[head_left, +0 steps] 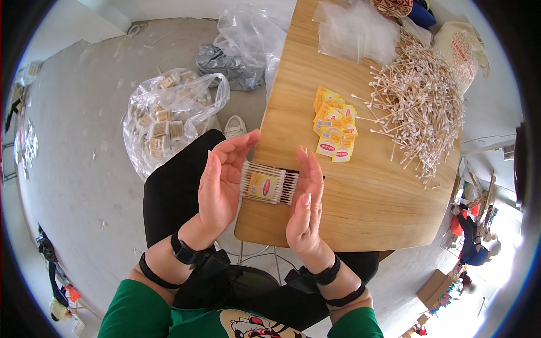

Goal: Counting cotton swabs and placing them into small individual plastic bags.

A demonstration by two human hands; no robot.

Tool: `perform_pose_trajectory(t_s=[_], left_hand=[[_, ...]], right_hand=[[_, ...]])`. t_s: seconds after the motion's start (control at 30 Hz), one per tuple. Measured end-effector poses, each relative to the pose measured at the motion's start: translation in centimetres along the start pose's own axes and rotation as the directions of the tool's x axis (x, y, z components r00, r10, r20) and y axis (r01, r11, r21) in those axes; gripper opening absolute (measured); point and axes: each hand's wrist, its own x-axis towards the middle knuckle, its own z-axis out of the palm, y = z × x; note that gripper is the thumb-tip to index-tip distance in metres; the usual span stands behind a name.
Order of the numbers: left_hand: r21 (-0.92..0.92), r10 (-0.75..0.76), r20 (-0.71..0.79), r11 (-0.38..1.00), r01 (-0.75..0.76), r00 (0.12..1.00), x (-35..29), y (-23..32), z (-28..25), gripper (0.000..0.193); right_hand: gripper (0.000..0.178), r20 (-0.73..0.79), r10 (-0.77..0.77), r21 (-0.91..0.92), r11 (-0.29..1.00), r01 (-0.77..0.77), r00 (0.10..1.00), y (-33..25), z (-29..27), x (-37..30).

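Note:
Between my two hands, at the table's near left edge, is a flat bundle of cotton swabs (269, 183) with a yellow and white label card on top. My left hand (224, 183) stands on edge at the bundle's left end, palm inward, fingers stretched out. Facing it at the right end is my right hand (306, 205), its fingers also straight. Both palms are at or very near the swab tips; I cannot tell how firmly they touch. A dark thing shows partly under the bundle's right end.
Yellow label cards (336, 125) lie mid-table, with a large heap of loose swabs (420, 107) to their right. Clear plastic bags (356, 34) lie at the far end. On the floor at left stands a clear bag of packed swabs (163, 121). People work at far right.

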Motion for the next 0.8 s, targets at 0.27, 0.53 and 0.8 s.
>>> perform_pose_trajectory(t_s=[0.27, 0.53, 0.8], left_hand=[[0.002, 0.007, -0.039, 1.000, -0.007, 0.999, 0.1, 0.0, -0.3, 0.061], [0.015, 0.093, 0.038, 0.995, -0.094, 0.995, 0.7, -1.0, -0.2, 0.058], [0.166, 0.143, 0.202, 0.970, -0.178, 0.969, -0.1, -1.8, 1.4, 0.052]], right_hand=[[0.067, -0.067, 0.223, -0.147, 0.962, -0.231, 0.972, -1.1, 1.2, -0.2], [0.063, -0.129, 0.264, 0.021, 0.965, -0.263, 0.956, -1.0, 1.5, 0.1], [0.063, -0.175, 0.194, -0.058, 0.977, -0.207, 0.965, -3.4, -1.4, 1.0]])
